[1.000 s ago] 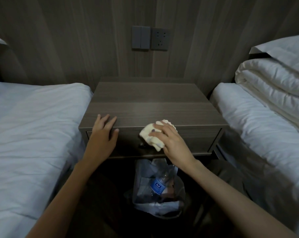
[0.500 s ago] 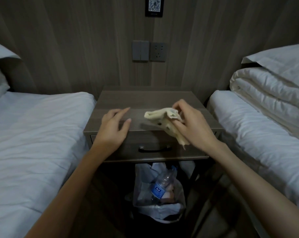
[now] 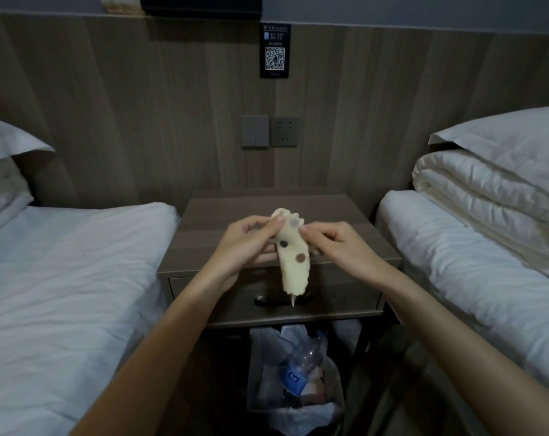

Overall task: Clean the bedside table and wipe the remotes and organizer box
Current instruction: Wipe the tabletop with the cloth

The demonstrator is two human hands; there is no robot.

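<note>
Here both hands meet above the front half of the bedside table point(image 3: 345, 212), which stands between two beds. The left hand point(image 3: 245, 243), curled, pinches the upper end of a cream cloth point(image 3: 293, 262) between thumb and fingers from the nine o'clock side. The right hand point(image 3: 339, 243), also curled, pinches the same end from three o'clock. The cloth carries grey and brown dots and hangs down toward six o'clock, its lower tip dangling in front of the drawer handle point(image 3: 267, 302); whether it touches the drawer cannot be told. At six o'clock under the table sits a lined waste bin point(image 3: 330, 372) with a clear plastic bottle point(image 3: 298, 369) lying in it. At twelve o'clock on the wood-panelled wall are a light switch point(image 3: 254, 131) and, just beside it, a socket point(image 3: 285, 131), with a dark QR card point(image 3: 275, 51) higher up. The bed at nine o'clock point(image 3: 62, 278) has a white sheet; the bed at three o'clock point(image 3: 471, 262) bears a folded duvet point(image 3: 487, 190).
</note>
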